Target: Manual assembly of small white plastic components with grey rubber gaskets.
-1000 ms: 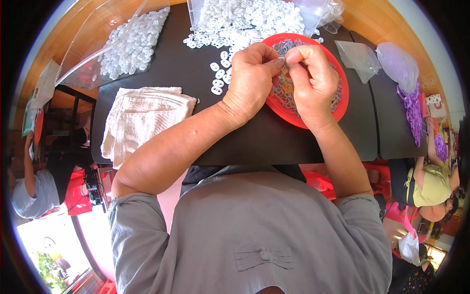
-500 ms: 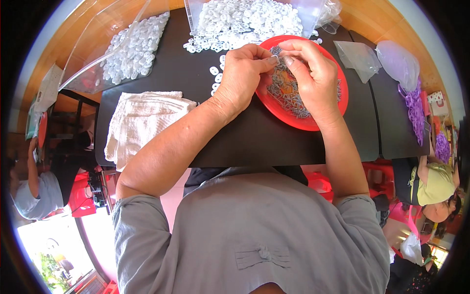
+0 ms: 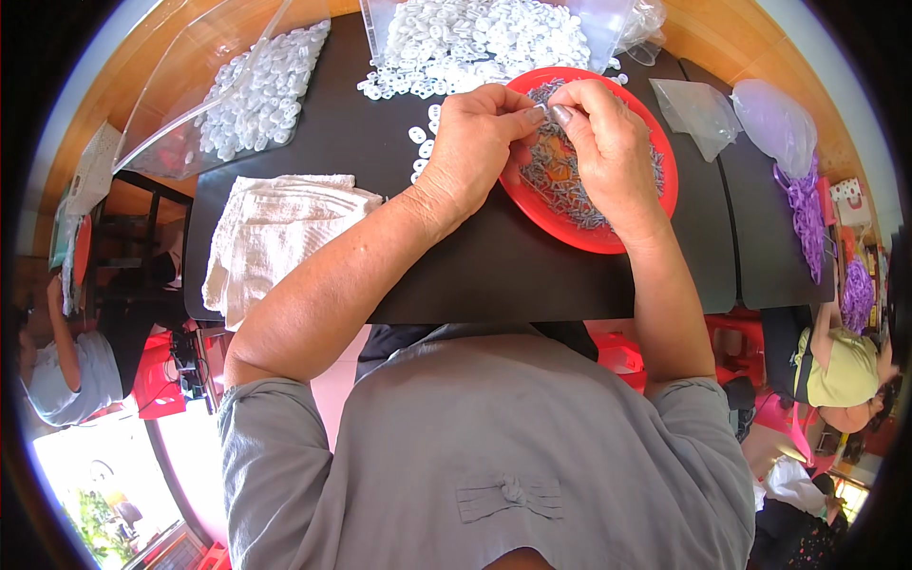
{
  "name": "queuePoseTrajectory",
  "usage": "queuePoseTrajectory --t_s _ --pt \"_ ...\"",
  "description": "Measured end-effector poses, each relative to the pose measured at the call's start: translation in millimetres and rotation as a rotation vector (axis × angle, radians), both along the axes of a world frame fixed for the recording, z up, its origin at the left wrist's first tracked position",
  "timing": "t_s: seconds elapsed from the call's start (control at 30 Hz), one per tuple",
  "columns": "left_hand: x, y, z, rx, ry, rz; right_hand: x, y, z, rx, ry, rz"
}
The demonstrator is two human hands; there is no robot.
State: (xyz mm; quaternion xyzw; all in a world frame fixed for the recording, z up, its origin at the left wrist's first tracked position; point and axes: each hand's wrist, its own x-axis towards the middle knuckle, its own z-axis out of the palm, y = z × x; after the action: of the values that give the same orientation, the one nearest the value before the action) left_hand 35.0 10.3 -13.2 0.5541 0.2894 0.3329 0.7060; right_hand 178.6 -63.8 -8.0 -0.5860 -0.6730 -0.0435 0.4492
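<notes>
I've got both hands meeting over the red plate [image 3: 655, 204] on the counter [image 3: 494, 275]: left hand [image 3: 472, 142] and right hand [image 3: 608, 152] each pinched shut on one small grey piece [image 3: 538, 111] between the fingertips. Looks like the fitting-together step to me. The white buttons [image 3: 475, 38] sit just beyond, so I'd guess lining the bits up calls for a steady pinch.

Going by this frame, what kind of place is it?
Likely a small hand-assembly workshop: heaps of white plastic rings, a red plate of small grey metal parts, and both hands working over it.
</notes>
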Motion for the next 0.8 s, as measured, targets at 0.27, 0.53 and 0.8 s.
queuePoseTrajectory --t_s 0.27,0.53,0.8 --pt "0 -4 -1 0.035 -0.002 0.031 -7 1 -4 0.029 0.046 0.017" --pt "13 -12 -12 0.245 -0.031 0.219 -19 4 -10 -0.031 0.292 -0.020" --pt "6 -4 -8 0.083 -0.067 0.089 -6 0 2 -0.060 0.298 0.051"
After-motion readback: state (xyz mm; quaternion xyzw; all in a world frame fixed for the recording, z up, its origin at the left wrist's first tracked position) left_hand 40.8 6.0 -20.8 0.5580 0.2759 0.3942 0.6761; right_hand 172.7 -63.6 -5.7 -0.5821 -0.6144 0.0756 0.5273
